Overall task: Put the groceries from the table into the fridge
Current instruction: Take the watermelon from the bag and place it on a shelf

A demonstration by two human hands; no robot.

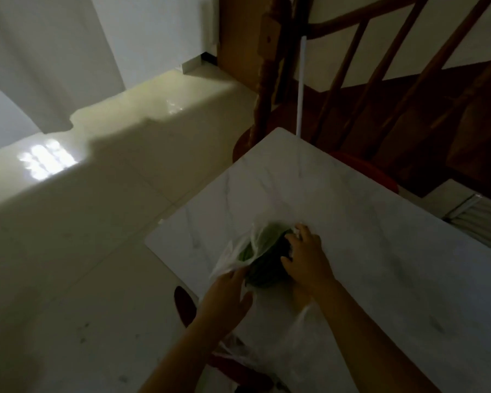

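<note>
A thin clear plastic bag [240,246] with green vegetables [262,268] inside lies near the left corner of the white marble table [352,211]. My left hand [228,290] holds the bag's near left edge. My right hand [305,256] lies over the right side of the greens, fingers curled round the bag there. The fridge is not in view.
Wooden chairs [380,89] stand beyond the table's far edge, with a red seat [363,168] tucked under it. A dark chair back [183,304] sits at the table's near left side. More plastic wrap [238,353] hangs below my left arm. Pale tiled floor [97,222] stretches to the left.
</note>
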